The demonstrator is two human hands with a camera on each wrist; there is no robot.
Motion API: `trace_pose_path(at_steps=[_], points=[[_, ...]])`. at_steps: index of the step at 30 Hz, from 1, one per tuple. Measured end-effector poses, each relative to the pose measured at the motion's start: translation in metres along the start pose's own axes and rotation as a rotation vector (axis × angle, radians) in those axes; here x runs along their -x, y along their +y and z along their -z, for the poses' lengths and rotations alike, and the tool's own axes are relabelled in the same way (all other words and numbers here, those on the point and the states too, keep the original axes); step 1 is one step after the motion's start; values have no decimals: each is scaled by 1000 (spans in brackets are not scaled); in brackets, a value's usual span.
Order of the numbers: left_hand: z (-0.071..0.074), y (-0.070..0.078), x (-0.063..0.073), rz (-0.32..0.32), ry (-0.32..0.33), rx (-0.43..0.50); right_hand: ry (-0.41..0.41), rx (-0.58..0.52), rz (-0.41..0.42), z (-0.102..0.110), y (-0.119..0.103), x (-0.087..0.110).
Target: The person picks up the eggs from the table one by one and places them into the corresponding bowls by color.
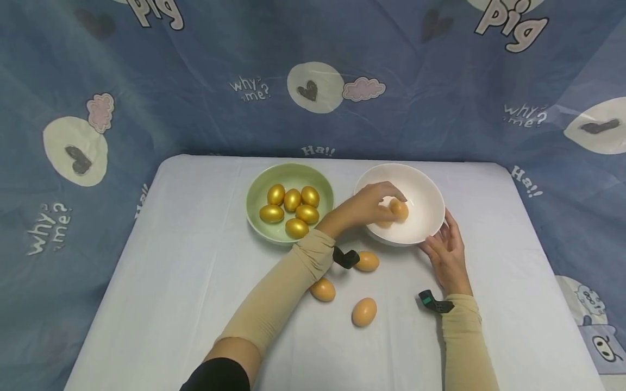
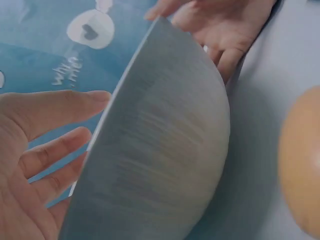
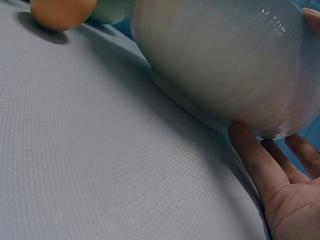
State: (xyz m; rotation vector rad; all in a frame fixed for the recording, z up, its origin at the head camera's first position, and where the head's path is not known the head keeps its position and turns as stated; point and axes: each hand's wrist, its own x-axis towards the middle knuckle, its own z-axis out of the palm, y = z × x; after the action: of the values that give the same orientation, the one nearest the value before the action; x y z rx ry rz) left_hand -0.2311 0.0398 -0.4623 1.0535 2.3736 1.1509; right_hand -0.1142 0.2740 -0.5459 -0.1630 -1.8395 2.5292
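My left hand (image 1: 368, 205) reaches over the rim of a white bowl (image 1: 423, 201), its fingers and thumb spread around two brown eggs (image 1: 399, 209) inside. From the left wrist view, its fingers are apart and extended, and the bowl's wall (image 2: 160, 130) hides what lies below them. Against the bowl's near right outer side rests my right hand (image 1: 447, 255). Its thumb and fingertips touch the outer wall (image 3: 215, 65) low down in the right wrist view, with the fingers fairly straight.
Left of the white bowl stands a green bowl (image 1: 254, 209) with several golden eggs (image 1: 292, 200). Three brown eggs lie on the white tablecloth: one (image 1: 367, 261) by the left wrist, one (image 1: 323, 290) beside the forearm, one (image 1: 364, 312) nearer. A blue printed cloth (image 1: 205, 98) hangs behind.
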Motion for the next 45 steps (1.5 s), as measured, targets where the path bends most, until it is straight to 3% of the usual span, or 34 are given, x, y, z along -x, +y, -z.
trace_pose_path(at_steps=[3,11,17,29,41,45], points=[[1,3,13,3,22,52,0,3,-1,0,0,0],[3,9,41,-88,83,96,6,26,-3,-1,-1,1],[4,12,64,-114,132,82,7,36,0,-3,-2,0],[-10,12,124,-36,161,152,10,17,2,-1,0,-1],[-27,-3,181,75,209,234,28,36,-8,-1,-1,1],[-32,-9,199,71,238,241,22,29,-11,-1,-1,0]])
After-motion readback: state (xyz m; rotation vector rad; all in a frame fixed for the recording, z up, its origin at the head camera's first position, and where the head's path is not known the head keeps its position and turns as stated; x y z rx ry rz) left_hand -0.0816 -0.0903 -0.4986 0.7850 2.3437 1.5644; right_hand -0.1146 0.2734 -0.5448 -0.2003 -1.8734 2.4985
